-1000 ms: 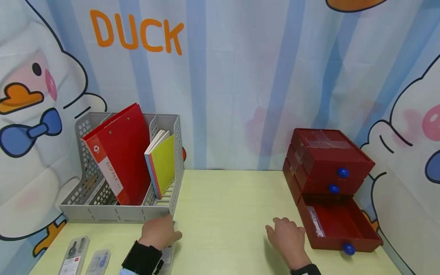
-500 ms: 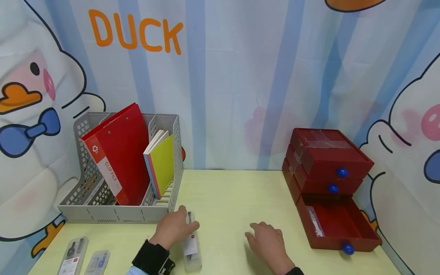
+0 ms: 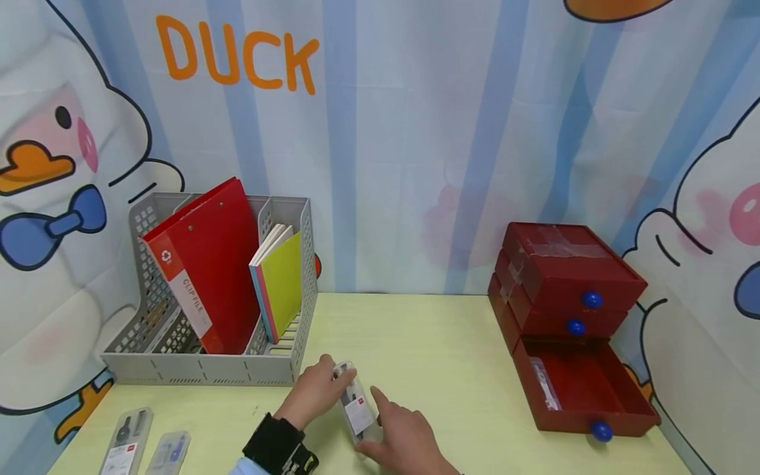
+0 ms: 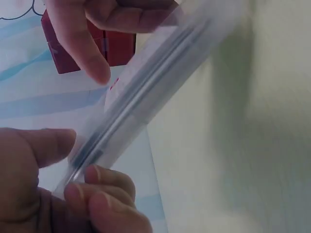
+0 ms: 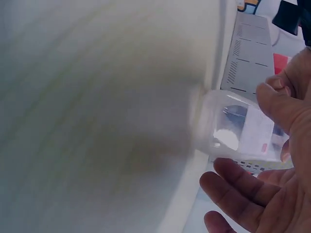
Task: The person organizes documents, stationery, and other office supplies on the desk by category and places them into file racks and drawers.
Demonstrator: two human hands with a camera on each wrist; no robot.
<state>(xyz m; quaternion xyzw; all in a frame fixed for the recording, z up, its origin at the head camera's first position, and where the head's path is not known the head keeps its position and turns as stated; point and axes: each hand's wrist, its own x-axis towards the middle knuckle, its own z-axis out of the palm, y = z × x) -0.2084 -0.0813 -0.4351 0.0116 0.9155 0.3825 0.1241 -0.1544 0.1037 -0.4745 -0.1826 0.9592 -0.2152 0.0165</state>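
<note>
A slim clear plastic case (image 3: 358, 412), with a white label and dark slender items inside, is tilted up off the table in the head view. My left hand (image 3: 313, 394) pinches its far end between thumb and fingers; the left wrist view shows this grip on the case (image 4: 141, 97). Around the near end, my right hand (image 3: 410, 439) spreads its thumb and fingers. A gap shows between those fingers and the case (image 5: 243, 126) in the right wrist view. I cannot make out exactly what the case contains.
A grey file organizer (image 3: 196, 369) holds a red clip file (image 3: 220, 277) and thin notebooks (image 3: 282, 284). At right stands a dark red drawer unit (image 3: 570, 264), its bottom drawer (image 3: 594, 382) pulled out. Two more clear cases, one larger (image 3: 126, 442) and one smaller (image 3: 169, 454), lie front left.
My left hand has brought the clear case rightward from beside the organizer and tilted it up. My right hand has moved left to the case's near end.
</note>
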